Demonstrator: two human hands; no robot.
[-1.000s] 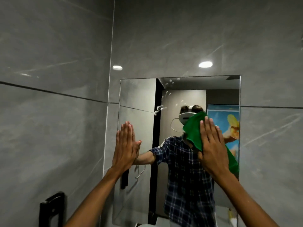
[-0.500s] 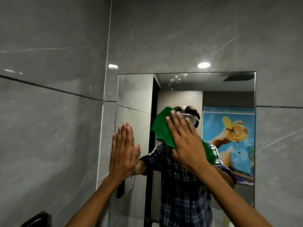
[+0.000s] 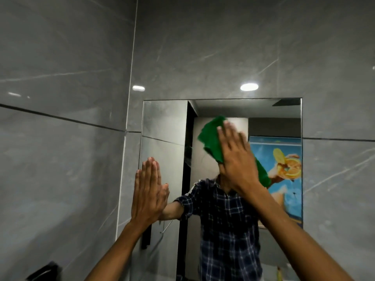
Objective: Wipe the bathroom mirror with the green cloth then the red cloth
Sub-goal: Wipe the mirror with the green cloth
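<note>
The rectangular bathroom mirror (image 3: 164,122) hangs on a grey tiled wall. My right hand (image 3: 237,159) presses the green cloth (image 3: 212,136) flat against the glass in the mirror's upper middle, the cloth sticking out above and left of my fingers. Flat against the mirror's left edge rests my left hand (image 3: 149,189), fingers together and pointing up, holding nothing. The red cloth is not in view.
Grey tiled walls (image 3: 60,159) meet in a corner just left of the mirror. A black fixture (image 3: 43,272) juts from the left wall at the bottom. The mirror reflects a person in a plaid shirt and a bright fruit poster (image 3: 284,171).
My right hand has swept the green cloth leftward and upward across the glass. The view has tilted up. My left hand stays on the mirror's left edge.
</note>
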